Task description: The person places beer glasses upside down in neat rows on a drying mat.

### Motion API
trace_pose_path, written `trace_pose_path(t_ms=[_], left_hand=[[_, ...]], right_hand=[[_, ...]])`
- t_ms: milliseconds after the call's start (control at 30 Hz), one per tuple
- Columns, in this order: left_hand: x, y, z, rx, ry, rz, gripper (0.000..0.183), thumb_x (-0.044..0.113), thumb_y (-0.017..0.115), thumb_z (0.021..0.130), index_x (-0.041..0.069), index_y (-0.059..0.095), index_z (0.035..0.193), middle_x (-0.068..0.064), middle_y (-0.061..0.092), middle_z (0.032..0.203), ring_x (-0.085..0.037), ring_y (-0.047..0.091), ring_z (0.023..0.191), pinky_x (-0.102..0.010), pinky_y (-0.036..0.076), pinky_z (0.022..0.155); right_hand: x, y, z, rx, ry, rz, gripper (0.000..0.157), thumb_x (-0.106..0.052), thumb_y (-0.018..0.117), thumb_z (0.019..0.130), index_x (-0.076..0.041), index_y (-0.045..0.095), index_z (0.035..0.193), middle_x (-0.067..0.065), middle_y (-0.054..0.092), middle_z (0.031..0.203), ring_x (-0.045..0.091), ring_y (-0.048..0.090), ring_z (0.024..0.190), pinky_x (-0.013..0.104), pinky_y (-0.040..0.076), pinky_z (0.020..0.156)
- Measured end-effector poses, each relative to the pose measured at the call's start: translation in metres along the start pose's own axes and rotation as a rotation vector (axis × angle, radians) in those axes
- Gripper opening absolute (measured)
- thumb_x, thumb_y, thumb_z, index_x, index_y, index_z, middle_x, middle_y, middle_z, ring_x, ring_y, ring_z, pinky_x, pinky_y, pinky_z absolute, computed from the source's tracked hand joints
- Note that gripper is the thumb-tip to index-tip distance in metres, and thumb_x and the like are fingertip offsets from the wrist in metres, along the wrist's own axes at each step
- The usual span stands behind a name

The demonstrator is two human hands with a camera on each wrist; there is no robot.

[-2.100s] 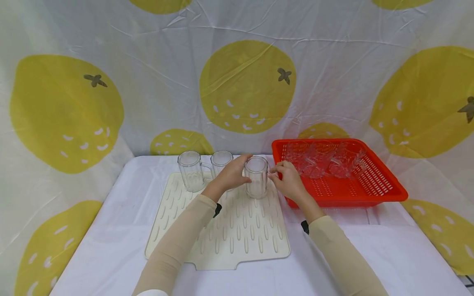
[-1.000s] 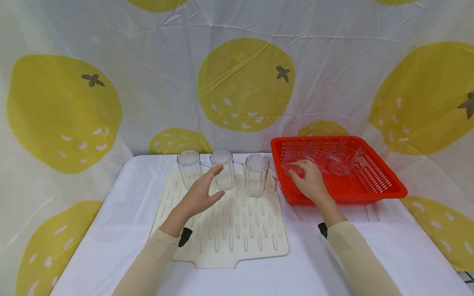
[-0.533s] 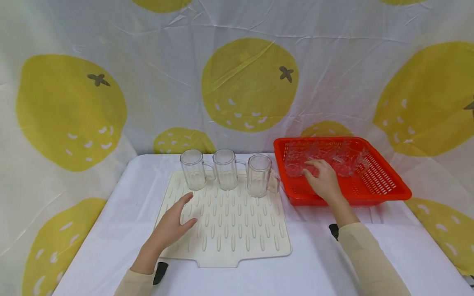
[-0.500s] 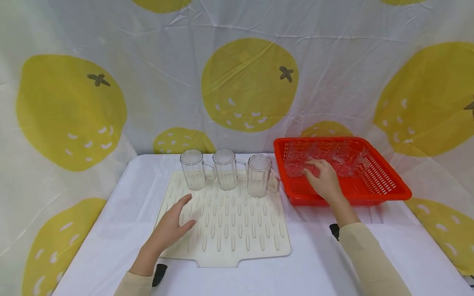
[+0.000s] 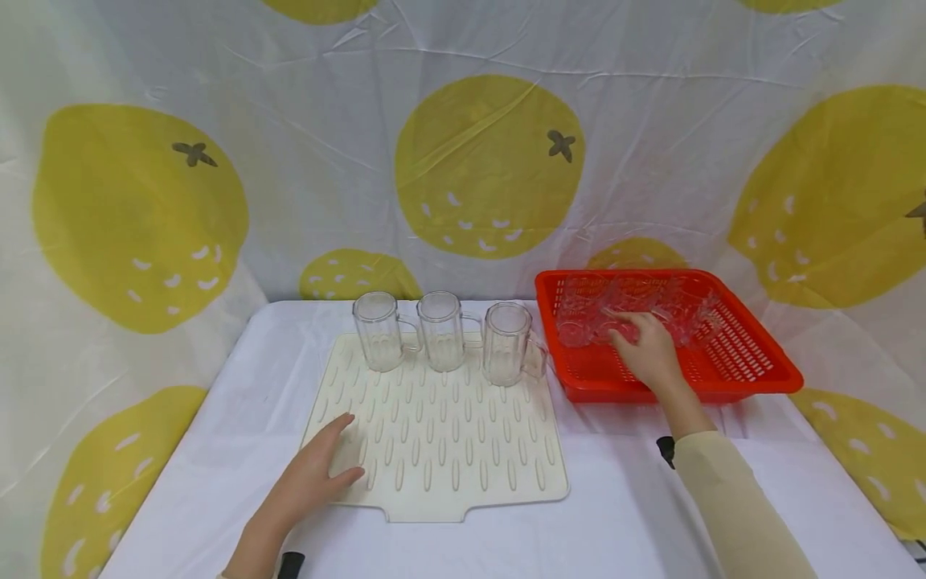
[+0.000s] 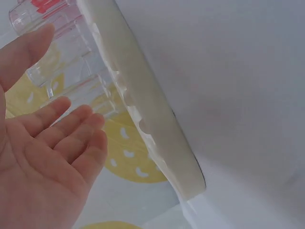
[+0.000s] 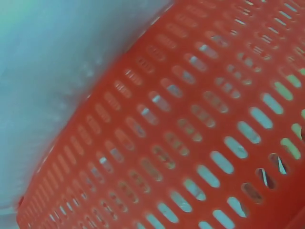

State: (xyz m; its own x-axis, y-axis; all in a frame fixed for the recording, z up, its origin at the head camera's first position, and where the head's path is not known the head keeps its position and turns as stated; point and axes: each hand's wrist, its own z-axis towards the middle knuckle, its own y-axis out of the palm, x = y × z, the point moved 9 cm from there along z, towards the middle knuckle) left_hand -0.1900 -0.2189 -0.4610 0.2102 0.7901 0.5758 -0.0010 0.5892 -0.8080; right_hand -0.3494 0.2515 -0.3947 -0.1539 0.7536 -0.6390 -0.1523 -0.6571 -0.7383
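Observation:
My left hand (image 5: 305, 482) is held over the front left of a cream ridged drying mat (image 5: 463, 450), fingers and thumb spread, holding nothing. Along the mat's back edge stand three clear glass mugs: a left mug (image 5: 378, 334), a middle mug (image 5: 440, 334) and a right mug (image 5: 505, 346), handles to the right. My right hand (image 5: 649, 354) reaches into a red plastic basket (image 5: 755, 378), its thumb and fingers apart beside a glass mug (image 5: 615, 328). Contact with that mug is unclear. Another mug (image 5: 575, 330) lies at the basket's left.
The basket stands on the white-covered table (image 5: 615, 515), right of the mat. In the right wrist view its slotted wall (image 7: 162, 129) hides the hand. Behind the table hangs a white curtain (image 5: 318, 145) with yellow fruit prints.
After leaving the right mug standing on the mat, my left hand has drawn back toward the front left. My right hand has let go of its handle and moved right into the basket.

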Motion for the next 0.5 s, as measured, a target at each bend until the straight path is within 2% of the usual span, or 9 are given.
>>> trace_pose_path(t_ms=[133,333,500], left_hand=[[-0.004,0.002,-0.002,-0.024,-0.007,-0.018,0.081,0.016,0.082,0.079,-0.003,0.038,0.145,-0.027,0.032,0.151,-0.045,0.031,0.138,-0.060,0.031,0.106],[-0.019,0.015,-0.005,-0.140,-0.124,-0.030,0.105,0.031,0.085,0.071,-0.006,0.026,0.150,-0.029,0.019,0.156,-0.047,0.018,0.141,-0.061,0.022,0.110],[-0.021,0.017,-0.009,-0.157,-0.151,-0.020,0.111,0.035,0.086,0.068,-0.009,0.025,0.149,-0.032,0.017,0.154,-0.049,0.016,0.141,-0.062,0.023,0.110]], right_hand=[[0.005,0.002,0.005,-0.028,0.003,-0.008,0.048,-0.018,0.057,0.098,0.003,0.045,0.140,0.031,0.040,0.139,0.051,0.036,0.127,0.067,0.034,0.100],[0.010,0.006,0.012,-0.079,0.029,-0.031,0.056,-0.018,0.057,0.097,0.003,0.036,0.145,0.033,0.034,0.143,0.053,0.031,0.129,0.069,0.031,0.100],[0.013,0.010,0.018,-0.099,0.052,-0.027,0.058,-0.018,0.058,0.097,0.002,0.034,0.147,0.033,0.032,0.144,0.052,0.031,0.129,0.069,0.031,0.100]])
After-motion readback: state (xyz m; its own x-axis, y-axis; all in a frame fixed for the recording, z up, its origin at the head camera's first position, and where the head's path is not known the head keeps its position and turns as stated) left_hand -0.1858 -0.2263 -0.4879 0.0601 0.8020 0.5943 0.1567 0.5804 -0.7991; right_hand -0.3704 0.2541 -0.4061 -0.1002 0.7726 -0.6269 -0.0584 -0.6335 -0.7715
